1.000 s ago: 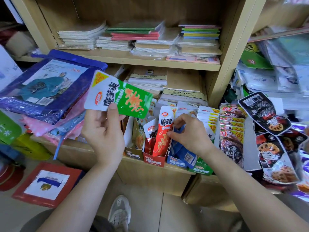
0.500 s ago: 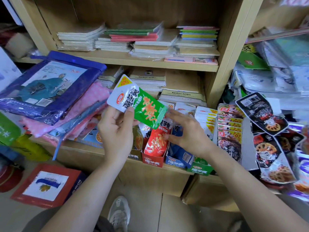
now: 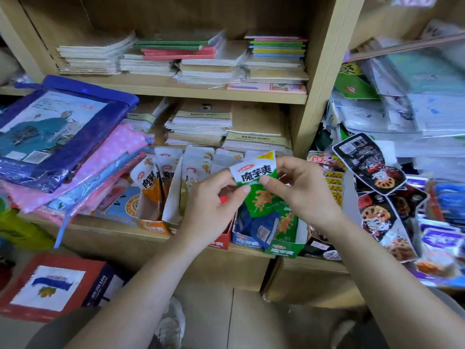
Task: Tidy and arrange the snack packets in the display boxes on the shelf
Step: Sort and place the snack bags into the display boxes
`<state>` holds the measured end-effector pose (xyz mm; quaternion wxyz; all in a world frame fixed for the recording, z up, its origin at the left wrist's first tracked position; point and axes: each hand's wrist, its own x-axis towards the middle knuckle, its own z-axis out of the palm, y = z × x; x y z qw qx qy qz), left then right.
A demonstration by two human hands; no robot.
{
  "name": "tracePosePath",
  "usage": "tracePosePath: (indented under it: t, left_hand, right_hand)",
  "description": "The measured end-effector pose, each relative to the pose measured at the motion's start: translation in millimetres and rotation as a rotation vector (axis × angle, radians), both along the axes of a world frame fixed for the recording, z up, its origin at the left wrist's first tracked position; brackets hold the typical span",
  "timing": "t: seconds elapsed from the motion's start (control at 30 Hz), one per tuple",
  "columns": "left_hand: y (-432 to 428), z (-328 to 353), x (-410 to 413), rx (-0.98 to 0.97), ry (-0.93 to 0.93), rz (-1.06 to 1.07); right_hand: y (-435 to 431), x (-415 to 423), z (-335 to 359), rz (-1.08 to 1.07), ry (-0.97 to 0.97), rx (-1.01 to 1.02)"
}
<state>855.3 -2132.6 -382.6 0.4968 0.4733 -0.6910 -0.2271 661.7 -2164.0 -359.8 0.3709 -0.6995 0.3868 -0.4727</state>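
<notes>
Head view: both forearms rise from 6 o'clock and meet mid-frame. The left hand (image 3: 214, 205) and right hand (image 3: 302, 195) each pinch the green snack packet (image 3: 256, 187) with thumb against curled fingers, holding it upright. It hangs above the green display box (image 3: 281, 249) at 5 o'clock on the shelf (image 3: 125, 227), apparently not touching.

Both bare forearms reach in from the near edge and angle toward each other at the middle. The left hand (image 3: 214, 205) shows its back, with the thumb laid across the left side of the green packet (image 3: 260, 199), pinching it against fingers that seem curled underneath, out of sight. The right hand (image 3: 303, 191) sits just to its right, thumb pressed on the packet's face and the other fingers bent over its far top edge.
</notes>
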Motion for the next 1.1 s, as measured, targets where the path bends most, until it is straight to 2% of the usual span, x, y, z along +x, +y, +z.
tracePosePath:
  t: [0.07,0.17,0.23,0.3,0.37,0.5,0.63,0.73,0.8,0.9,1.0,1.1]
  left_hand:
    - [-6.4,-3.3,-1.1,0.04,-0.176,0.007]
    - [-6.4,-6.2,-3.4,0.084,-0.586,0.035]
    - [-0.8,-8.7,-11.6,0.11,-0.804,0.05]
    - [2.8,-14.3,-20.8,0.096,-0.929,0.065]
    - [0.3,-16.5,-23.5,0.052,-0.917,0.107]
    - [-11.7,-18.0,-16.0,0.029,-0.758,0.195]
    - [-15.8,-21.3,-18.8,-0.013,-0.827,0.196]
    - [-17.8,-20.7,-25.3,-0.035,-0.978,0.112]
    - [-21.6,-19.3,-26.3,-0.027,-1.014,0.06]
    - [-24.8,-15.4,-28.1,0.051,-0.915,0.066]
    - [-25.9,-18.3,-29.7,0.012,-0.92,0.105]
    - [-28.2,-21.8,-32.0,-0.01,-0.896,0.136]
  right_hand:
    - [-3.5,-12.7,0.8,-0.086,-0.108,0.038]
    - [-10.3,-41.0,3.7,-0.281,-0.274,0.103]
    - [-12.6,-58.4,1.7,-0.385,-0.243,0.088]
    - [-10.3,-67.1,-1.1,-0.427,-0.15,0.077]
    - [-8.1,-71.1,-7.1,-0.442,-0.071,0.103]
    - [-7.1,-76.5,-20.1,-0.413,0.128,0.141]
    - [-2.7,-72.6,-24.7,-0.313,0.53,0.158]
    - [-3.4,-70.4,-26.8,-0.246,0.617,0.125]
    - [-6.9,-71.2,-30.0,-0.233,0.627,0.075]
    - [-15.9,-71.7,-38.2,-0.268,0.75,-0.054]
    - [-14.8,-66.0,-44.3,-0.225,0.955,-0.031]
    - [-6.5,-60.0,-48.3,-0.235,0.992,-0.092]
